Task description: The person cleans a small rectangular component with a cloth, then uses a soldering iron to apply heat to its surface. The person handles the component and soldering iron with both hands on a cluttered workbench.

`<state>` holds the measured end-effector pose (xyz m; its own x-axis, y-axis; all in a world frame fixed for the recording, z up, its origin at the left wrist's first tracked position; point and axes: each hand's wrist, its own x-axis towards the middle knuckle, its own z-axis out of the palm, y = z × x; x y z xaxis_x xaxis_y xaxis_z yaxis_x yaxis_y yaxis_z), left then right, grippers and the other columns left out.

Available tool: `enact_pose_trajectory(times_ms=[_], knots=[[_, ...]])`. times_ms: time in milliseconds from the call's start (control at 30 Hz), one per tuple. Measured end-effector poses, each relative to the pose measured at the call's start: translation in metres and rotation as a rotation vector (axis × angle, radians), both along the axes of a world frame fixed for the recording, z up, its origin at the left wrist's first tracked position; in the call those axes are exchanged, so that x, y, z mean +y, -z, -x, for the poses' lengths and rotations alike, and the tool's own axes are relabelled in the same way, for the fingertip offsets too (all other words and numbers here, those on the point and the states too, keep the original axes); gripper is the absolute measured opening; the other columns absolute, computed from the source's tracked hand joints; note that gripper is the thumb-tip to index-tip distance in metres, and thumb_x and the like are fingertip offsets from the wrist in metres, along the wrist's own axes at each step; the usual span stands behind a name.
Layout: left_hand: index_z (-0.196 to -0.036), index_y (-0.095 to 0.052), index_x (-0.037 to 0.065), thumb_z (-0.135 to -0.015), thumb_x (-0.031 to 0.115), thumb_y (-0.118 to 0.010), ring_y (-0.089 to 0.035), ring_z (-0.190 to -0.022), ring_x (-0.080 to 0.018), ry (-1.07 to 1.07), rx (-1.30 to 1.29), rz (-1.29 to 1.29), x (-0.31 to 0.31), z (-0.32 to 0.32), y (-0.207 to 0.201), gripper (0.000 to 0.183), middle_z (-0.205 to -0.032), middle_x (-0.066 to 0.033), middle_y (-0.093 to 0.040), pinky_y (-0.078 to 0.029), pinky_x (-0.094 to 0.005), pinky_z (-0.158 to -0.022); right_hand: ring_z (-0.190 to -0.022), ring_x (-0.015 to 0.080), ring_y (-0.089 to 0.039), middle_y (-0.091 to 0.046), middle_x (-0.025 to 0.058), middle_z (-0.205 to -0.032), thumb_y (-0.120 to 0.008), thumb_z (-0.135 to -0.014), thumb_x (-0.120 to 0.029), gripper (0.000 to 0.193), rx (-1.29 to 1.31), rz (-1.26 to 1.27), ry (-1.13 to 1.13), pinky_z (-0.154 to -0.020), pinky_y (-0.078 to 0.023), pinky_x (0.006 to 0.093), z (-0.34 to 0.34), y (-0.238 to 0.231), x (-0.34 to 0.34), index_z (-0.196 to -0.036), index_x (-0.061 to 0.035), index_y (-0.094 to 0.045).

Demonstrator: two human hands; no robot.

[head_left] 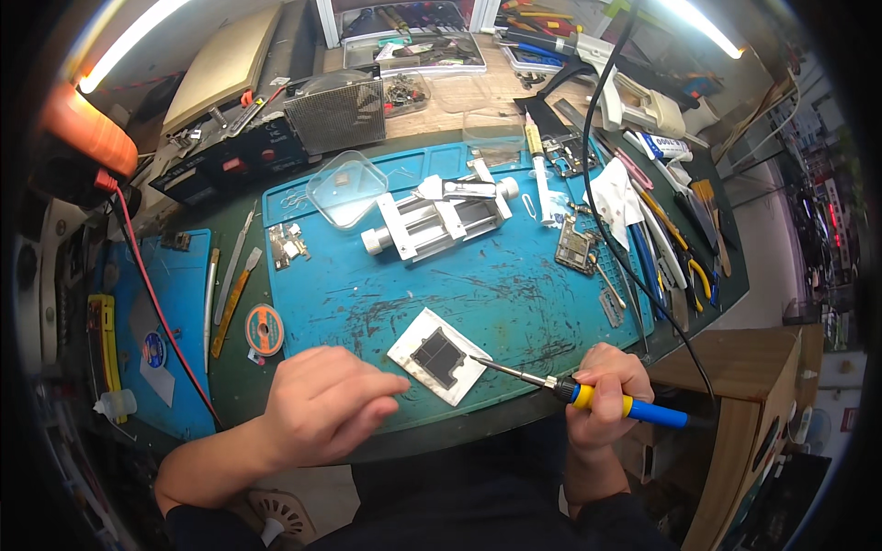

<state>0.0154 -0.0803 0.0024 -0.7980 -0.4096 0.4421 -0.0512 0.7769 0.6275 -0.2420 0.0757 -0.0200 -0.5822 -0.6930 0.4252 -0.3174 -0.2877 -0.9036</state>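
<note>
My right hand (pixel 602 395) grips a soldering iron (pixel 583 396) with a yellow and blue handle. Its long metal tip points left and ends at the right edge of a small dark chip-like plate (pixel 439 356); I cannot tell whether they touch. That plate lies on a white square pad (pixel 420 332), tilted on the blue work mat (pixel 367 303). Just left of the pad is my left hand (pixel 331 399), fingers curled together and the index finger reaching toward the pad's lower-left edge. Whatever its fingers may hold is hidden.
Beyond the pad stands a metal board clamp (pixel 441 220). An orange solder spool (pixel 265 329) sits at left, a syringe (pixel 537 170) and small circuit board (pixel 574 246) at right. Pliers and tweezers (pixel 675 248) line the right edge. A black cable (pixel 634 271) crosses the right side.
</note>
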Motion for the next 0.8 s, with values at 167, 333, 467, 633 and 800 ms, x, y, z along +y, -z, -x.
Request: enact_pose_trajectory(times_ms=[167,333,467,633,800], knots=[[-0.107,-0.074,0.002,-0.091,0.005,-0.075,-0.063,-0.067,-0.0245,-0.094,-0.054,-0.066,0.0022,0.0036,-0.0033,0.016,-0.081,-0.0071,-0.071,-0.046,-0.0366,-0.065,-0.052,0.0123,-0.046,-0.061,0.0082,-0.065,-0.057,-0.088,-0.011,0.017,0.016,0.045,-0.008,-0.051,-0.035,0.0290,0.0057,0.0033,0.0000,-0.075,-0.0008,-0.061],[-0.108,-0.073,0.002,-0.089,0.003,-0.076,-0.063,-0.068,-0.0250,-0.106,-0.063,-0.055,0.0022,0.0040,-0.0029,0.019,-0.084,-0.0086,-0.071,-0.046,-0.0364,-0.065,-0.056,0.0126,-0.041,-0.054,0.0065,-0.065,-0.056,-0.091,-0.019,0.023,0.011,-0.009,-0.002,-0.056,-0.031,0.0310,0.0010,0.0004,0.0006,-0.076,-0.0021,-0.055],[-0.108,-0.073,0.002,-0.089,0.004,-0.076,-0.062,-0.068,-0.0255,-0.103,-0.072,-0.055,0.0023,0.0040,-0.0029,0.019,-0.085,-0.0089,-0.071,-0.046,-0.0366,-0.065,-0.050,0.0125,-0.048,-0.063,0.0082,-0.064,-0.057,-0.088,-0.010,0.019,0.024,0.060,-0.003,-0.048,-0.036,0.0284,0.0065,0.0043,-0.0002,-0.074,0.0005,-0.065],[-0.108,-0.073,0.003,-0.090,0.004,-0.077,-0.062,-0.068,-0.0254,-0.103,-0.079,-0.056,0.0022,0.0037,-0.0031,0.018,-0.084,-0.0085,-0.070,-0.045,-0.0367,-0.065,-0.049,0.0126,-0.047,-0.061,0.0070,-0.062,-0.058,-0.088,-0.011,0.020,0.028,0.065,0.002,-0.048,-0.035,0.0287,0.0051,0.0039,-0.0012,-0.074,0.0006,-0.065],[-0.108,-0.073,0.003,-0.090,0.004,-0.077,-0.061,-0.068,-0.0252,-0.106,-0.084,-0.053,0.0025,0.0039,-0.0022,0.018,-0.084,-0.0082,-0.070,-0.045,-0.0367,-0.065,-0.053,0.0129,-0.044,-0.057,0.0064,-0.064,-0.057,-0.089,-0.015,0.020,0.053,0.005,-0.018,-0.053,-0.033,0.0299,0.0040,0.0004,0.0007,-0.076,-0.0010,-0.060]])
